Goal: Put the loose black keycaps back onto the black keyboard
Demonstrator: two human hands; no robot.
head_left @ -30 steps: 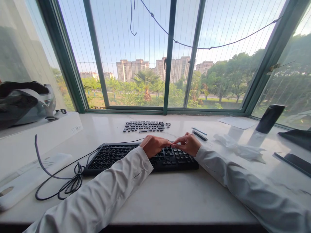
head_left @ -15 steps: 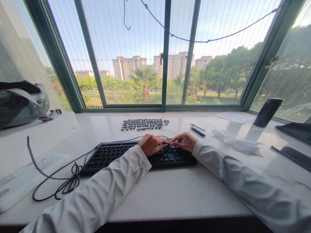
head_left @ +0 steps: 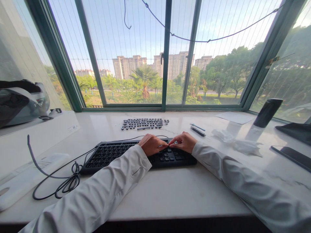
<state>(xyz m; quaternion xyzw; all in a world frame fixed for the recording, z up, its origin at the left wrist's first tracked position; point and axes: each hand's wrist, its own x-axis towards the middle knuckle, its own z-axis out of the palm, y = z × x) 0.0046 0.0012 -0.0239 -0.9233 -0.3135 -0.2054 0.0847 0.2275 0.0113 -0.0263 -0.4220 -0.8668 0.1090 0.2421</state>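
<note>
A black keyboard [head_left: 107,156] lies on the white counter; the left part shows bare key sockets without caps, while keys with caps [head_left: 167,158] show at its right. My left hand [head_left: 151,144] reaches over the keyboard with thumb and fingers pinched together. Opposite it, my right hand [head_left: 184,142] is also closed in a pinch, and the two hands' fingertips meet just over the right part. Between them is a small dark piece that looks like a keycap, mostly hidden by the fingers. Behind the keyboard, loose black keycaps [head_left: 143,123] lie in rows.
A coiled black cable [head_left: 70,181] lies left of the keyboard. Right of the keycaps are a blue thin tool [head_left: 198,127] and a dark pen-like tool [head_left: 198,131]. Farther right are crumpled clear plastic [head_left: 238,144], a phone [head_left: 291,157] and a black cylinder [head_left: 268,112].
The pinched fingertips have shifted very slightly down towards the keyboard, and the dark piece between them shows less. The keyboard and loose keycaps stay in place.
</note>
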